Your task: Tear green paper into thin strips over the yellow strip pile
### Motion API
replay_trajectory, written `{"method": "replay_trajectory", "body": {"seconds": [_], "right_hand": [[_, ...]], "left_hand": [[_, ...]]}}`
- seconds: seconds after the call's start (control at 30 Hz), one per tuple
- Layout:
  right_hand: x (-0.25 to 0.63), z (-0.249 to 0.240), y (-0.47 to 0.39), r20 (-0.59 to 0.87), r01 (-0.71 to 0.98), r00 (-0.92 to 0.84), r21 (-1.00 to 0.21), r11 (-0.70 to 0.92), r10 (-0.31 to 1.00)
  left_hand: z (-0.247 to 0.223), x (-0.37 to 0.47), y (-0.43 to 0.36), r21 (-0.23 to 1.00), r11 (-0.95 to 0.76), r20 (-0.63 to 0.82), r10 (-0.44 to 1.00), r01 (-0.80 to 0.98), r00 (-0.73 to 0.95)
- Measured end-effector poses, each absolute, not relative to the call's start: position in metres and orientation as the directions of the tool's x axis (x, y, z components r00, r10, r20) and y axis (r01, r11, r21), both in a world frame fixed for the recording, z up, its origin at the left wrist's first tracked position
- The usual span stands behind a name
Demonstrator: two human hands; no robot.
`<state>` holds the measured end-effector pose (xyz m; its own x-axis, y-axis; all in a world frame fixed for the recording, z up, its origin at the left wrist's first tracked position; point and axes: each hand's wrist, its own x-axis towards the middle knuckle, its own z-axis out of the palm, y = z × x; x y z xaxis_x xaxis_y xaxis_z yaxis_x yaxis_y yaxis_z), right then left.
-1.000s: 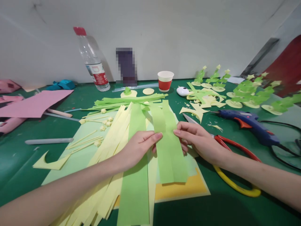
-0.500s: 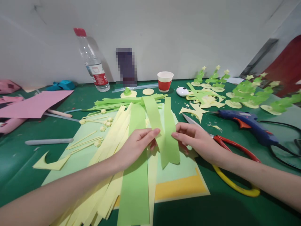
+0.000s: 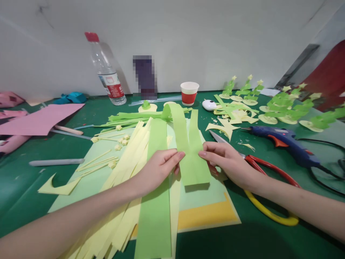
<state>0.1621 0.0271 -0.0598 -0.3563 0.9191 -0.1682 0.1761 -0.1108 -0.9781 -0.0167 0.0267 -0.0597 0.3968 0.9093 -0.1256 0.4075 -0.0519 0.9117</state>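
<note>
A green paper strip (image 3: 194, 169), split into two bands at its far end, hangs between my hands over the mat. Its left band arches up and bends over. My left hand (image 3: 164, 163) pinches the strip's left edge between thumb and fingers. At its right edge my right hand (image 3: 222, 156) pinches it too. Beneath my left hand a long flat green paper strip (image 3: 155, 216) lies beside a fan of pale yellow paper strips (image 3: 126, 158). Partly under my right forearm rest scissors (image 3: 258, 163) with red and yellow handles.
A blue glue gun (image 3: 285, 142) lies at right, with small green paper plants (image 3: 280, 104) behind it. At the back stand a red-and-white paper cup (image 3: 189, 94) and a plastic bottle (image 3: 109, 79). Pink paper (image 3: 40, 118) and a grey stick (image 3: 56, 162) lie left.
The strip's lower end was skewed with a notch; now the two parts meet in one flat, straight-edged end. Its left band has curved higher. My hands have barely shifted.
</note>
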Motion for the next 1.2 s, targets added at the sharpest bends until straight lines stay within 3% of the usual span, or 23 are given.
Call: {"method": "replay_trajectory", "body": {"seconds": [0.4, 0.67, 0.9, 1.2], "right_hand": [[0.1646, -0.069, 0.0308, -0.102, 0.044, -0.305, -0.995, -0.093, 0.947], [0.165, -0.0673, 0.0286, -0.121, 0.116, -0.427, -0.99, -0.078, 0.896], [0.1634, -0.0629, 0.0266, -0.178, 0.185, -0.404, -0.977, -0.11, 0.897], [0.1622, -0.0597, 0.0245, -0.143, 0.14, -0.333, -0.985, -0.101, 0.932]], "left_hand": [[-0.0648, -0.0195, 0.0283, 0.927, -0.057, -0.065, 0.949, 0.371, 0.308], [-0.0622, -0.0177, 0.0275, 0.924, -0.078, -0.036, 0.957, 0.374, 0.289], [-0.06, -0.02, 0.0255, 0.918, -0.099, -0.063, 0.92, 0.384, 0.387], [-0.0581, -0.0188, 0.0258, 0.932, -0.103, -0.089, 0.863, 0.347, 0.496]]}}
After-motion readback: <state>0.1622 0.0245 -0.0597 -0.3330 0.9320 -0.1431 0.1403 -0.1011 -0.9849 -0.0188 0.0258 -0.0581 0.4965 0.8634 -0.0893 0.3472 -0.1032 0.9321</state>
